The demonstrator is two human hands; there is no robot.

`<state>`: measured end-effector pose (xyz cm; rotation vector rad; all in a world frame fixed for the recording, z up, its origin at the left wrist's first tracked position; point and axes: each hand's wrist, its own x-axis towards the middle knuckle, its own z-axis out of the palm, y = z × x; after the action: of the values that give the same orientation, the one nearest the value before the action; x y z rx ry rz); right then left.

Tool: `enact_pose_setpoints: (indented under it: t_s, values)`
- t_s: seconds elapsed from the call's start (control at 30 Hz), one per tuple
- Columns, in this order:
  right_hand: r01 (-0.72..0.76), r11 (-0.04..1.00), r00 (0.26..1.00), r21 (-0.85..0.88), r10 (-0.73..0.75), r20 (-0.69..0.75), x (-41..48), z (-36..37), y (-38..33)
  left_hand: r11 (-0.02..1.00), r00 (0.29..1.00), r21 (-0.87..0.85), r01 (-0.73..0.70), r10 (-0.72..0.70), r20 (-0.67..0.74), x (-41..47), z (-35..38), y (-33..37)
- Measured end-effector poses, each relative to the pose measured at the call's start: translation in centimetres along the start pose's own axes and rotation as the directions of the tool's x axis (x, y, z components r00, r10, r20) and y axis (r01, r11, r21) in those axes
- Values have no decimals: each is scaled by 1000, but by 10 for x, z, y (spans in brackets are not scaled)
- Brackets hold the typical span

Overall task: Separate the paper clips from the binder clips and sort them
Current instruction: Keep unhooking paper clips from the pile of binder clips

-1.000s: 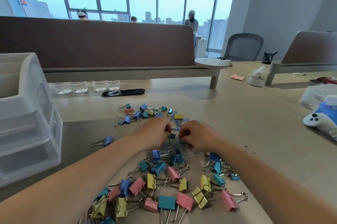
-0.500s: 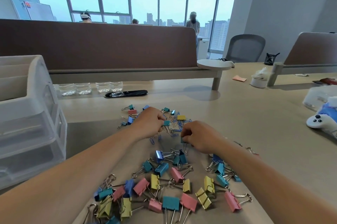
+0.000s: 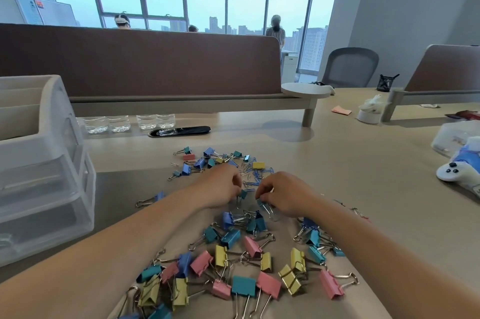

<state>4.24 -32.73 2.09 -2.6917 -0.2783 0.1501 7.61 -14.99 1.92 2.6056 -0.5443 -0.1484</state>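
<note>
Large coloured binder clips lie spread on the desk close to me. Further away sits a mixed heap of small binder clips and thin blue paper clips. Between the two groups, my left hand pinches a small teal binder clip by its fingertips. My right hand is closed on a small blue binder clip whose wire handles stick out below the fingers. The hands are a short gap apart.
A clear plastic drawer unit stands at the left. Several small glass cups and a black cable slot line the back. A white game controller and a plastic box lie at the right. One blue clip lies alone at the left.
My left hand reached to the far heap and has come back toward me with a teal clip. My right hand stayed roughly where it was, still on its clip.
</note>
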Motion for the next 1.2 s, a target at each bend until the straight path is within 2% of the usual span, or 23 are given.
enact_pose_setpoints:
  t_s: [0.17, 0.4, 0.57, 0.77, 0.97, 1.2]
  values:
    - [5, 1000, 1000, -18, -5, 15, -8, 1, 0, 994, 998, 97, -41, 37, 50, -11, 7, 5]
    - [-8, 1000, 1000, -10, 8, 26, -10, 2, 0, 992, 993, 109, -64, 53, 103, -19, 8, 10]
    - [-26, 999, 995, -27, 23, -92, 2, -2, 9, 983, 993, 173, -65, 47, 106, -9, 3, 9]
    - [-66, 997, 976, -43, 56, -212, 38, -7, 23, 981, 996, 174, -87, 84, 27, 23, -6, 7]
    - [-58, 981, 971, -186, 12, -239, 82, -7, 36, 975, 994, 211, -72, 88, -68, 59, -11, -1]
    - [-77, 951, 981, -301, 18, -194, 104, -1, 40, 968, 995, 230, -97, 100, -5, 66, -5, -3]
